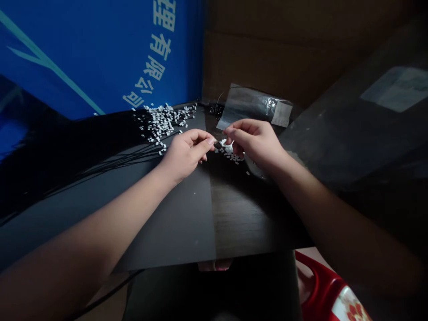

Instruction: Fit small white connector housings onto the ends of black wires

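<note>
Two hands pinch close together; from my remote seat, the left hand (pixel 185 154) seems closed on a thin black wire (pixel 143 154) trailing leftward; small white plastic chips (pixel 229 152) lie just below the right hand (pixel 254 142), its hold unclear.

Dim room, light low and even, faint sheen on the dark surfaces. Beyond the left hand (pixel 185 156), a blue board (pixel 83 58) stands upright, printed with white Chinese characters. Past the right hand (pixel 256 145), brown cardboard (pixel 267 49) forms the back wall. Right of that hand, a dark panel (pixel 351 133) tilts up, pale patch near its top. Under both, a dark wood-grain desk (pixel 240 214), a black sheet (pixel 167 223) covering its left part. Below the desk edge, nearer the body and right of the right hand, a red floral container (pixel 334 290) sits by a black box (pixel 214 290); pale floor (pixel 107 298) shows below the left hand.
</note>
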`<state>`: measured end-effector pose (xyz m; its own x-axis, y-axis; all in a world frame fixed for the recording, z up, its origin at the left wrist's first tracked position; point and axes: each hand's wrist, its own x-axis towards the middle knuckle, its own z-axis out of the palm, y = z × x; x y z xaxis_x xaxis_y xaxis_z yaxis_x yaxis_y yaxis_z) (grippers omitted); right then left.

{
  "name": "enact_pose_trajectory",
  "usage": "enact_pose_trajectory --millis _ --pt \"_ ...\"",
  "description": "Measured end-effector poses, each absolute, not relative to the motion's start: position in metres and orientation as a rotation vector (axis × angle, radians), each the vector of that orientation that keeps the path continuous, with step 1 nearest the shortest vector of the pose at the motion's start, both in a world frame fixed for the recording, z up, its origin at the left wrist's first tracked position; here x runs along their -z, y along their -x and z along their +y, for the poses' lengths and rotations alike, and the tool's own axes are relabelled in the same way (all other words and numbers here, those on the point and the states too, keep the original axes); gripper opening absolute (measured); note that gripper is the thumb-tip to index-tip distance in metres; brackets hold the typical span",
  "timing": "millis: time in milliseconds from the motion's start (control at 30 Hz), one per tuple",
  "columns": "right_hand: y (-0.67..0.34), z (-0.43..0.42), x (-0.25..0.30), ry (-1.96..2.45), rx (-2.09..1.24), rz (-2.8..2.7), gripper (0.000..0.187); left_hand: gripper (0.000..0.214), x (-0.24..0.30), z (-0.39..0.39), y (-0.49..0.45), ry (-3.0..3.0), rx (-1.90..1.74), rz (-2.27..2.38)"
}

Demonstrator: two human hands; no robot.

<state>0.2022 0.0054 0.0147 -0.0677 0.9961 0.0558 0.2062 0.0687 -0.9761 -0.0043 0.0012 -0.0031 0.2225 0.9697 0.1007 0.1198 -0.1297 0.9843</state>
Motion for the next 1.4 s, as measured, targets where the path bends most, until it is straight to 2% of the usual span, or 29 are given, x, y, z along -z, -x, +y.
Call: enact_pose_trajectory --millis 167,567,867,1100,1400 --pt "-0.21 0.007 -0.008 1.225 -1.252 -1.486 0.017 0.02 0.001 -0.002 0.005 -1.571 -0.963 1.108" --pt "-0.211 0.006 -0.011 1.168 -1.346 -1.517 0.003 0.026 -0.003 -0.005 0.004 -1.613 -0.853 1.167" --pt "-0.213 0.009 -0.011 1.122 -1.384 -1.506 0.016 0.037 -0.004 -0.007 0.004 -1.583 -0.832 1.175" --pt "-0.215 0.009 -0.01 1.106 -1.338 -1.569 0.017 0.034 -0.005 -0.008 0.004 -1.606 -0.821 1.18" --pt "-0.214 0.009 -0.011 1.152 -1.334 -1.533 0.019 0.018 -0.007 -0.01 0.005 -1.775 -0.794 1.236"
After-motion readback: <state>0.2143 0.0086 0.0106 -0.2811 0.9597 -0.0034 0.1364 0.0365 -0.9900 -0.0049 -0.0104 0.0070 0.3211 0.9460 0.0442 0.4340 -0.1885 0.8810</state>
